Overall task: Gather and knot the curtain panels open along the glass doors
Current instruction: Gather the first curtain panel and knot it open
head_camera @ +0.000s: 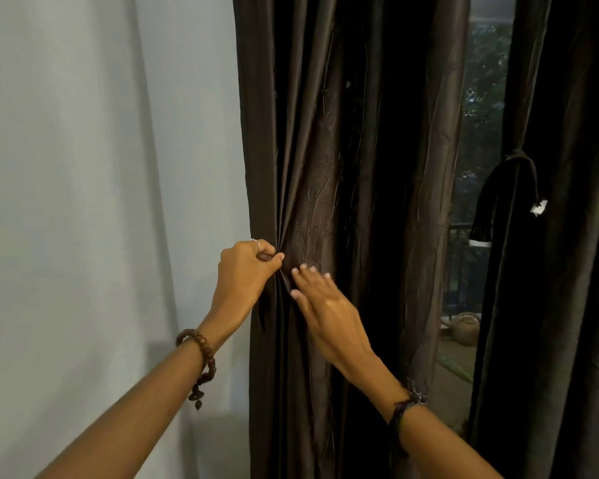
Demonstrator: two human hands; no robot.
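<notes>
Hands at the curtain panel (325, 167)

Left hand (244, 267) pinches gathered folds at the panel's wall-side edge; right hand (325, 305), fingers extended, presses the fabric beside it.

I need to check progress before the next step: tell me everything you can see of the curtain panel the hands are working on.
The curtain panel is dark brown, slightly shiny cloth with a stitched vine and leaf pattern. It hangs in deep vertical folds beside the pale wall, not yet knotted. The left hand pinches folds at its wall-side edge, pulling creases toward the grip. The right hand lies on the cloth just beside it, fingers fairly straight. Glass shows to its right.
</notes>
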